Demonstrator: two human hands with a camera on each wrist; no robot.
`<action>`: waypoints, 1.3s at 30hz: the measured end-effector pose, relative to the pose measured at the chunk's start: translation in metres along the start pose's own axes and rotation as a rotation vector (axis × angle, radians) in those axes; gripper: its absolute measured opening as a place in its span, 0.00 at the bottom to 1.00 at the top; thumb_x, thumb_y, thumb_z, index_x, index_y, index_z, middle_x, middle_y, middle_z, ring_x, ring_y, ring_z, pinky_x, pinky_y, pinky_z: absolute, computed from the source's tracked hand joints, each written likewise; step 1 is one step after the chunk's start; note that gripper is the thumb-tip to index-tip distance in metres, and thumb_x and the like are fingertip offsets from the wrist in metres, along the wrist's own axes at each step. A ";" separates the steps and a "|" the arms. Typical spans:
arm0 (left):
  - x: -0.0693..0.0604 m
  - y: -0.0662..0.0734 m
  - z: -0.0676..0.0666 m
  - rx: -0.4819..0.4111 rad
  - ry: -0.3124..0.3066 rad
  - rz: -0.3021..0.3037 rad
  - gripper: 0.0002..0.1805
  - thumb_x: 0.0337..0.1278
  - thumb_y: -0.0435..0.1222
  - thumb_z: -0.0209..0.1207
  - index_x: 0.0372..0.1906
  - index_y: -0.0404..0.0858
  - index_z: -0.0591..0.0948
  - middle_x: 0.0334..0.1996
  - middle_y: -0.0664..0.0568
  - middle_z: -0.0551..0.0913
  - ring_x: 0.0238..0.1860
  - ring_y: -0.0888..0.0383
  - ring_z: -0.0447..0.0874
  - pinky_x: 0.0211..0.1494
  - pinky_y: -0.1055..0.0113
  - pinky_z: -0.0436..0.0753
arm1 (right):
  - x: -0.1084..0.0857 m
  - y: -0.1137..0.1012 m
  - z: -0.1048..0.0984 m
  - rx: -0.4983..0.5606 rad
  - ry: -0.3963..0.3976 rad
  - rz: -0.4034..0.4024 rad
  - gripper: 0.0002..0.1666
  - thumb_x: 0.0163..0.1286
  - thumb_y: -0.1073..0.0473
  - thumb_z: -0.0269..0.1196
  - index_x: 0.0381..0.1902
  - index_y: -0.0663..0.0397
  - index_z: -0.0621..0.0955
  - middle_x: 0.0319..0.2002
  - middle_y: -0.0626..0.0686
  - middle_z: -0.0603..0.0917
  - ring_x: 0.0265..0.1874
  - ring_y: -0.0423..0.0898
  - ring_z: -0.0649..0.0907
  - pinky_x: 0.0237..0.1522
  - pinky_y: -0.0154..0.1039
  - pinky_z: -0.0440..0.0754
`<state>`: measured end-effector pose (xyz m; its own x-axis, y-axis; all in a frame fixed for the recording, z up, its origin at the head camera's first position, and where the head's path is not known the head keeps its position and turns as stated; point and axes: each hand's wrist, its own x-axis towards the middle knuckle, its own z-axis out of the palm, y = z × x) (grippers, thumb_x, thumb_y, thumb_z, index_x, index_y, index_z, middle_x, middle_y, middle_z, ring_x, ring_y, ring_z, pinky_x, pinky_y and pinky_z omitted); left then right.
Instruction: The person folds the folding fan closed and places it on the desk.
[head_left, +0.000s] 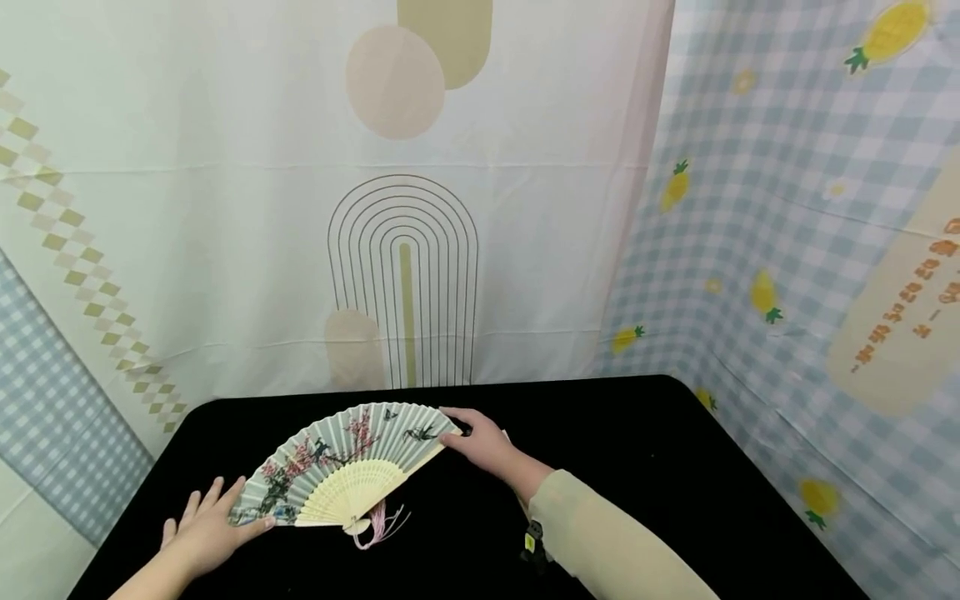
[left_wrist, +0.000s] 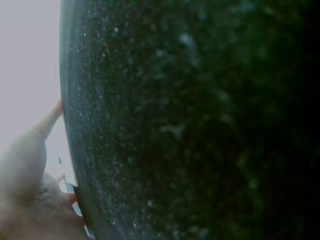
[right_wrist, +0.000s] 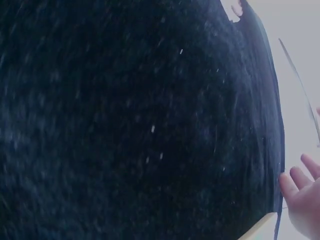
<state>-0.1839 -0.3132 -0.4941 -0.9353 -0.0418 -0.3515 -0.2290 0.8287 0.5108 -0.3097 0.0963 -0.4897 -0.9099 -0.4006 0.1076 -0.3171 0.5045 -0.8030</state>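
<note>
A folding fan point(head_left: 352, 467) lies spread in the head view, its pale leaf painted with pink blossoms and dark birds. My left hand point(head_left: 202, 533) touches its left end with fingers spread and fairly straight. At the fan's right end, my right hand point(head_left: 487, 446) pinches the outer edge between thumb and fingers. A pink tassel point(head_left: 380, 527) hangs from the pivot. The left wrist view shows part of my left hand point(left_wrist: 30, 185); the right wrist view shows part of my right hand point(right_wrist: 305, 200) and a pale strip point(right_wrist: 262, 227) below.
A black-covered table point(head_left: 622, 467) extends under the fan. Behind it hangs a pale patterned curtain point(head_left: 540, 250), with a blue checked pineapple cloth point(head_left: 735, 208) on the right. A small dark device with a yellow-green patch point(head_left: 531, 542) is by the right sleeve.
</note>
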 end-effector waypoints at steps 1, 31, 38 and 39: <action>0.000 0.000 0.000 -0.001 -0.001 0.001 0.65 0.52 0.70 0.58 0.76 0.27 0.46 0.71 0.20 0.34 0.67 0.18 0.24 0.59 0.19 0.30 | 0.000 -0.001 0.001 0.040 0.007 0.003 0.30 0.70 0.53 0.66 0.68 0.49 0.75 0.65 0.54 0.75 0.65 0.55 0.73 0.64 0.54 0.73; 0.005 -0.001 -0.001 -0.026 -0.045 -0.017 0.66 0.50 0.71 0.58 0.76 0.28 0.45 0.71 0.20 0.32 0.66 0.17 0.24 0.58 0.18 0.30 | -0.008 -0.008 0.010 0.807 -0.098 0.228 0.34 0.77 0.68 0.53 0.77 0.46 0.62 0.69 0.63 0.69 0.42 0.52 0.86 0.48 0.48 0.86; 0.001 0.002 -0.002 0.004 -0.039 -0.022 0.66 0.51 0.70 0.58 0.75 0.27 0.46 0.70 0.19 0.33 0.66 0.17 0.26 0.58 0.18 0.33 | -0.008 -0.007 0.012 0.877 -0.108 0.221 0.35 0.76 0.70 0.52 0.78 0.47 0.61 0.59 0.63 0.79 0.44 0.55 0.87 0.47 0.47 0.86; 0.000 0.002 -0.003 0.009 -0.038 -0.022 0.65 0.51 0.70 0.58 0.75 0.27 0.46 0.70 0.19 0.33 0.66 0.16 0.27 0.58 0.18 0.34 | -0.007 -0.007 0.012 0.890 -0.109 0.228 0.35 0.76 0.70 0.51 0.78 0.47 0.61 0.59 0.63 0.79 0.44 0.55 0.87 0.47 0.47 0.86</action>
<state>-0.1854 -0.3129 -0.4911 -0.9193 -0.0389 -0.3916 -0.2465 0.8327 0.4959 -0.2976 0.0864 -0.4916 -0.8806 -0.4564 -0.1275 0.2298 -0.1760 -0.9572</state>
